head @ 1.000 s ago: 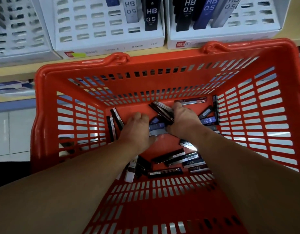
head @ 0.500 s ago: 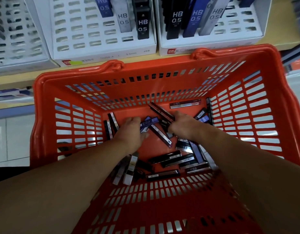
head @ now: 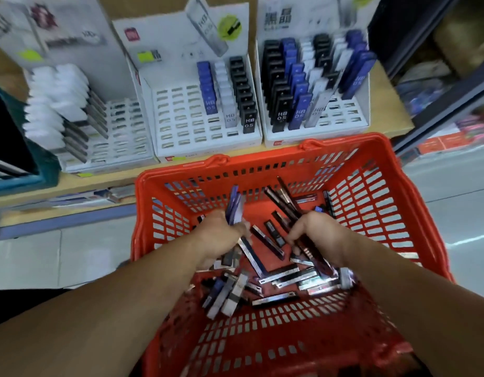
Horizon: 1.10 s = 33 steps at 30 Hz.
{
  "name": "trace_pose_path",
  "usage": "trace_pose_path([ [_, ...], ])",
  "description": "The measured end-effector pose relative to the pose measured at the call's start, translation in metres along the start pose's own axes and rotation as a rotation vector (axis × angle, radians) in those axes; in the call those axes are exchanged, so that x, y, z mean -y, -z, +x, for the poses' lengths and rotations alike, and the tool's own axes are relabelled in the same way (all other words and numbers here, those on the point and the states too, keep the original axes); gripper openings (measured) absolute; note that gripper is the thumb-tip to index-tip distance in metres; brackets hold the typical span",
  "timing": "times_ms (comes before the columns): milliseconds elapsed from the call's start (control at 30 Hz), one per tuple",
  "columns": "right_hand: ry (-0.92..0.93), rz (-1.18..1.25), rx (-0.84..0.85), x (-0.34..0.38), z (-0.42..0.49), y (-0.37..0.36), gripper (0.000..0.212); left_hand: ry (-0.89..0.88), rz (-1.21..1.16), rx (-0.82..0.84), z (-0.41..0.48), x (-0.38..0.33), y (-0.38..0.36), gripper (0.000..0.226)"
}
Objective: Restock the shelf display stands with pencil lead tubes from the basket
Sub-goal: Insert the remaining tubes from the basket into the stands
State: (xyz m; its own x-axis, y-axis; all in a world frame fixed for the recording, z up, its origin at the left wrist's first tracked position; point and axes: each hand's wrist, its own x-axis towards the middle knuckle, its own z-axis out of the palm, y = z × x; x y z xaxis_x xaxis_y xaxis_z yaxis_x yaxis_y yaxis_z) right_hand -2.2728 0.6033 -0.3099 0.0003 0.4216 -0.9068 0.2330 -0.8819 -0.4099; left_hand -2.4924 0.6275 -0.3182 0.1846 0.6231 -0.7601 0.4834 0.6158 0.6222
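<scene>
Head: both grips (head: pixel 219 235) (head: pixel 317 229) clutch tubes (head: pixel 235 205).

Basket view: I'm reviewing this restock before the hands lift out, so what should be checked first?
1. Grip of left hand on blue tubes: ok.
2. Grip of right hand on dark tubes: ok.
3. Empty slots in the middle stand: ok, many on its left side.
4. Held tubes' grade matches the stand's HB 0.5: cannot tell.
5. Way up over the basket rim is free: ok.
</scene>
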Motion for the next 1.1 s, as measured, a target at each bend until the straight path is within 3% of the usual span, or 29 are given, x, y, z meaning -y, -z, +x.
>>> trace_pose_path([
  [200,0.089,0.096,0.003,0.013,-0.054,-0.009,0.016,0.081,-0.611,0.034,-0.034,-0.021,-0.007,0.014],
  [267,0.108,0.151,0.006,0.015,-0.066,-0.015,0.02,0.078,-0.686,0.016,-0.04,-0.024,-0.009,0.016],
  [333,0.11,0.173,0.002,0.015,-0.072,-0.022,0.019,0.058,-0.672,0.008,-0.045,-0.026,-0.009,0.01],
  [567,0.108,0.13,0.011,0.017,-0.097,-0.028,0.01,0.045,-0.598,-0.098,-0.062,-0.041,-0.008,0.021],
  [800,0.178,-0.043,-0.077,0.049,-0.158,-0.012,0.031,-0.133,-0.579,-0.232,-0.108,-0.105,0.015,0.047],
  [933,0.245,-0.135,-0.109,0.078,-0.203,-0.019,0.009,-0.256,-0.475,-0.211,-0.148,-0.149,0.032,0.055],
  [1033,0.302,-0.133,-0.115,0.096,-0.23,-0.028,0.01,-0.251,-0.402,-0.158,-0.166,-0.172,0.038,0.064],
  [1100,0.34,-0.136,-0.114,0.103,-0.234,-0.031,0.023,-0.236,-0.35,-0.129,-0.169,-0.182,0.042,0.057],
])
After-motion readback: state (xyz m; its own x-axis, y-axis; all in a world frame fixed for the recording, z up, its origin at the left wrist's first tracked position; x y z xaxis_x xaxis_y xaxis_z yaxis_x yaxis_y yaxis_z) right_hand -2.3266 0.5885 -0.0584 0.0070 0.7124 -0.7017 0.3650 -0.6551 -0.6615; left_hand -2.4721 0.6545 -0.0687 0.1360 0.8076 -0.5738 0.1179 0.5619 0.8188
